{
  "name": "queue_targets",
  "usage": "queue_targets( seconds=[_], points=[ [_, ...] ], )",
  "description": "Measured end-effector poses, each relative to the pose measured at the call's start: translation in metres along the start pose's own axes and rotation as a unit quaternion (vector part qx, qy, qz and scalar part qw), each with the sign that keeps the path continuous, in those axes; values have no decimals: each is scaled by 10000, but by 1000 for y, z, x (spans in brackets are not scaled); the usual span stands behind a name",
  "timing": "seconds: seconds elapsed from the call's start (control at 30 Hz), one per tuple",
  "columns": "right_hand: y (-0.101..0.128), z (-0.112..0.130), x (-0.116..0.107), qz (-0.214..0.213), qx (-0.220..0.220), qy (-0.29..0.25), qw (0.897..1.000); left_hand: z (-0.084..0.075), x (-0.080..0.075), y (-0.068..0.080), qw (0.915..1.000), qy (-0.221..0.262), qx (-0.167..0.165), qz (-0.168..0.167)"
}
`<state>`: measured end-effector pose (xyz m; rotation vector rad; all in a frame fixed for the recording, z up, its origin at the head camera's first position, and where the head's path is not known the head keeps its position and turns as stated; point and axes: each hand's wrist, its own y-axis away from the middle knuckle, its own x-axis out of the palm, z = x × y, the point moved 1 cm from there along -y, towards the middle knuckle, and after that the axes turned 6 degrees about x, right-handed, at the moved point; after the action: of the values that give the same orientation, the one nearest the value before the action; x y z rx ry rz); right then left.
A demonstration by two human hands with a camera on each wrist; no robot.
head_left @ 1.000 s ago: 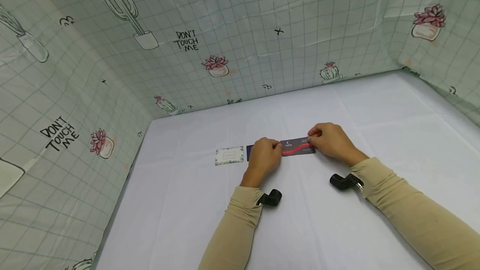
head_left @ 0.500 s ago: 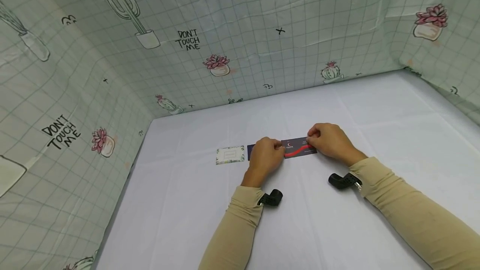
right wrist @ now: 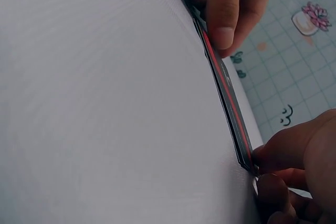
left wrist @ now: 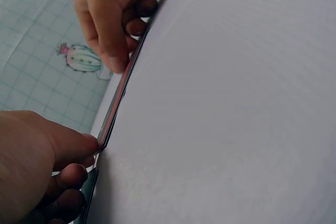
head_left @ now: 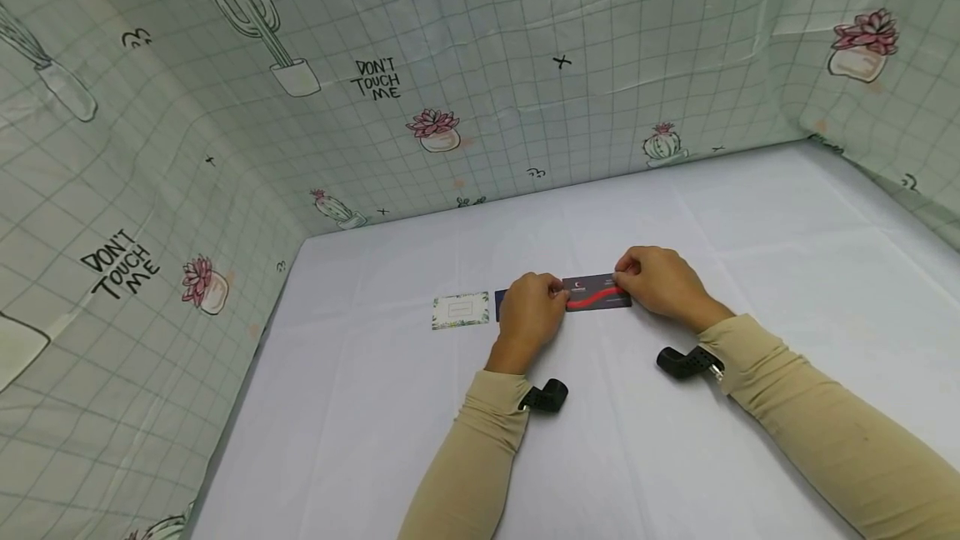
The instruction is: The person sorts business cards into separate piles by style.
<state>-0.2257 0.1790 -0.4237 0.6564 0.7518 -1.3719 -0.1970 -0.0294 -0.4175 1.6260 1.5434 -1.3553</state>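
A dark grey business card (head_left: 597, 293) with a red wave across it spans the gap between both hands in the head view. My left hand (head_left: 531, 311) pinches its left end with thumb and fingertips. At the right end, thumb and index finger of my right hand (head_left: 660, 283) hold the upper corner. Both wrist views show the card edge-on, low over the white cloth, fingers at each end. A dark blue card (head_left: 498, 305) lies mostly hidden behind my left hand. Left of it rests a white card with a leafy border (head_left: 460, 311).
A white cloth (head_left: 360, 423) covers the table. Behind and to the left stand fabric walls (head_left: 495, 65) with a grid and cactus print. Black wrist cameras (head_left: 546, 396) stick out from both tan sleeves (head_left: 468, 457).
The dark card's lower left corner dipped slightly half a second ago and is level again now. Both hands keep their hold at its ends, with only slight movement.
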Motion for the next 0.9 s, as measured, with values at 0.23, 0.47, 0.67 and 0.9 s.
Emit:
queue_targets(
  seconds=[0.23, 0.47, 0.67, 0.9],
  points=[
    [1, 0, 0, -6, -59, 12, 10000, -2, 1, 1, 10000, -48, -31, 35],
    [-3, -3, 1, 2, -84, 21, 10000, -5, 0, 4, 9994, -61, -48, 324],
    [-4, -4, 0, 34, -95, 30, 9999, -8, -2, 4, 9992, -215, 7, 343],
    [-4, -5, -1, 53, -126, 20, 9999, -8, -1, 5, 9995, -127, -51, 299]
  ],
)
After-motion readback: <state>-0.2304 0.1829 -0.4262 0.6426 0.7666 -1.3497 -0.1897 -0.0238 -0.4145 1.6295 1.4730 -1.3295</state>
